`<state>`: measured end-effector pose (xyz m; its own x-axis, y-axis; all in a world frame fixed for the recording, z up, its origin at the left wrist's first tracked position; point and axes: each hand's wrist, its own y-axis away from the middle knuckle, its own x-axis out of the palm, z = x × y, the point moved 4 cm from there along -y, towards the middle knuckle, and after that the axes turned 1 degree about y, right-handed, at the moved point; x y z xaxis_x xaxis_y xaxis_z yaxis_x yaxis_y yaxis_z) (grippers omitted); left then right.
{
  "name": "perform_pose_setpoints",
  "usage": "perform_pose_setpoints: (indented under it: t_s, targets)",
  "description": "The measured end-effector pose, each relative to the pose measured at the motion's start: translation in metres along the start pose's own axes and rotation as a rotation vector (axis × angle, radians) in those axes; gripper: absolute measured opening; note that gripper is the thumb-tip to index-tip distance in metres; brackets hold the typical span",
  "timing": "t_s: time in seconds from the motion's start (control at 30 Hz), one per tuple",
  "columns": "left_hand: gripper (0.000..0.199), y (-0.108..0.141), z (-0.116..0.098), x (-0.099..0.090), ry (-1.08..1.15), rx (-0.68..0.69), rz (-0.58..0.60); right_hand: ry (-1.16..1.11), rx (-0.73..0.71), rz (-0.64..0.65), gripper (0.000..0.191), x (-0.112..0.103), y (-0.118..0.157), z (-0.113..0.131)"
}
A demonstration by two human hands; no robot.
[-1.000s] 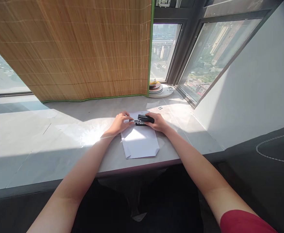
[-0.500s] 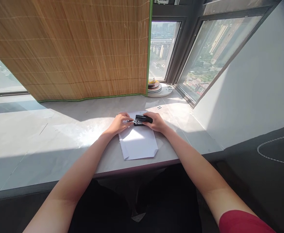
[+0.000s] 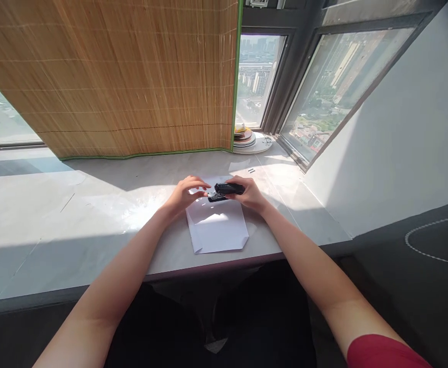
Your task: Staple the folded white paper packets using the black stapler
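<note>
stapler (image 3: 226, 189), black, sits above the upper part of the white paper (image 3: 219, 232), its front end pointing left and its top arm parted from the base; whether the base rests on the sheet i cannot tell. my right hand (image 3: 249, 193) is wrapped round its back end, thumb and fingers clasping it. my left hand (image 3: 188, 194) is at the front end, thumb and fingers spread with a gap between them, the thumb tip so close to the base that i cannot tell if it touches. the paper lies on the pale ledge (image 3: 104, 204), its near right corner folded. beyond are two small dark strips (image 3: 251, 170), stacked plates (image 3: 244, 139) and a bamboo blind (image 3: 132, 82).
</note>
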<state>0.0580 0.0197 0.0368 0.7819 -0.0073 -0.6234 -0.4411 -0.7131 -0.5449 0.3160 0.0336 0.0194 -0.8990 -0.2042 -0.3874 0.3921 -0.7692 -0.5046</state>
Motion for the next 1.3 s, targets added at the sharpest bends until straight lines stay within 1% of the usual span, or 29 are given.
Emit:
perform_pose_setpoints:
  t_s: [0.1,0.17,0.27,0.37,0.4,0.47,0.53,0.57,0.6,0.63,0.7,0.73,0.8,0.9,1.03,1.1,1.17,1.23,1.3]
  targets:
    - [0.006,-0.004,-0.008,0.009,0.014,-0.006,-0.022,0.007,-0.021,-0.008,0.036,0.007,0.002,0.005]
    - [0.008,-0.004,-0.011,0.013,0.055,-0.024,-0.01,0.03,-0.037,-0.005,0.037,0.01,0.002,0.006]
    - [0.011,-0.004,-0.013,0.012,0.078,-0.07,0.006,0.077,-0.051,-0.001,0.036,0.012,0.004,0.007]
    - [0.014,-0.004,-0.012,0.009,0.025,-0.122,0.053,0.145,-0.022,0.013,0.035,0.013,0.004,0.009]
    - [0.015,-0.004,-0.01,0.008,-0.009,-0.136,0.048,0.167,-0.008,0.005,0.035,0.012,0.003,0.01]
    - [0.02,-0.006,-0.002,0.003,-0.112,-0.174,-0.027,0.221,0.018,-0.061,0.036,0.007,0.001,0.009]
    - [0.031,-0.008,0.012,-0.001,-0.238,-0.234,-0.118,0.303,0.051,-0.187,0.037,-0.004,-0.001,0.005]
    - [0.039,-0.008,0.02,-0.002,-0.293,-0.268,-0.132,0.352,0.075,-0.265,0.036,-0.011,-0.002,0.001]
    - [0.045,-0.008,0.028,0.0,-0.335,-0.294,-0.111,0.404,0.104,-0.344,0.035,-0.02,-0.001,-0.003]
    - [0.049,-0.008,0.035,0.003,-0.365,-0.312,-0.066,0.455,0.135,-0.414,0.034,-0.028,0.0,-0.007]
    - [0.046,-0.007,0.046,0.01,-0.403,-0.329,0.036,0.538,0.194,-0.503,0.032,-0.042,0.003,-0.015]
    - [0.041,-0.006,0.05,0.013,-0.417,-0.332,0.075,0.567,0.22,-0.516,0.031,-0.047,0.005,-0.018]
    - [0.029,-0.005,0.053,0.016,-0.445,-0.342,0.1,0.597,0.272,-0.505,0.028,-0.052,0.008,-0.024]
    - [0.02,-0.005,0.054,0.011,-0.444,-0.355,0.072,0.619,0.356,-0.474,0.024,-0.052,0.01,-0.031]
    - [0.019,0.0,0.059,-0.004,-0.251,-0.462,0.0,0.603,0.421,-0.456,0.028,-0.051,0.011,-0.038]
    - [0.017,0.005,0.063,-0.011,-0.159,-0.506,-0.05,0.584,0.421,-0.416,0.03,-0.05,0.01,-0.04]
    - [0.014,0.007,0.065,-0.015,-0.113,-0.516,-0.088,0.58,0.397,-0.354,0.031,-0.048,0.008,-0.039]
    - [0.012,0.008,0.067,-0.017,-0.099,-0.528,-0.11,0.574,0.347,-0.281,0.031,-0.042,0.005,-0.035]
    - [0.012,0.008,0.069,-0.016,-0.102,-0.545,-0.108,0.56,0.284,-0.211,0.032,-0.035,0.003,-0.03]
